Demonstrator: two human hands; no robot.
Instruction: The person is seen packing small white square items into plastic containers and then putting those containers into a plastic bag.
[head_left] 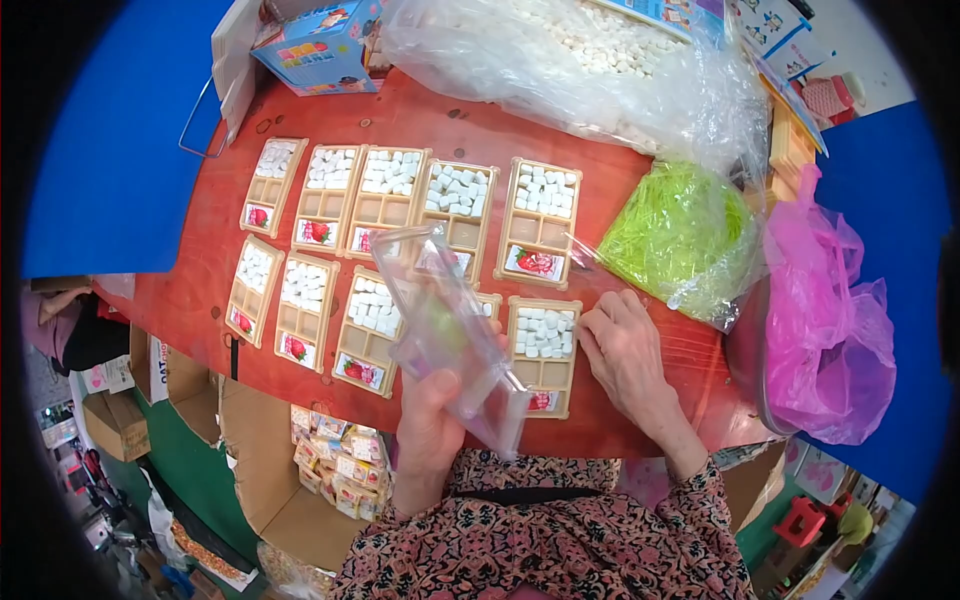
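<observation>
My left hand [430,420] grips a stack of clear plastic lids [450,330], held tilted above the front row of trays. The lids partly cover one tray behind them. My right hand [625,350] has its fingers curled together beside the right edge of a beige compartment tray [543,372] at the front right. Whether anything is pinched there is hidden. Two rows of such trays lie on the red table [330,125]. White marshmallow-like pieces [545,190] fill their far compartments, and a packet with a strawberry picture [534,262] sits in the near one.
A clear bag of thin green pieces [685,235] lies at the right, beside a pink plastic bag [830,320]. Along the back spreads a large clear bag [560,70] of white pieces. A blue box [320,50] stands back left. Below the table, a cardboard box [300,500] holds small packets.
</observation>
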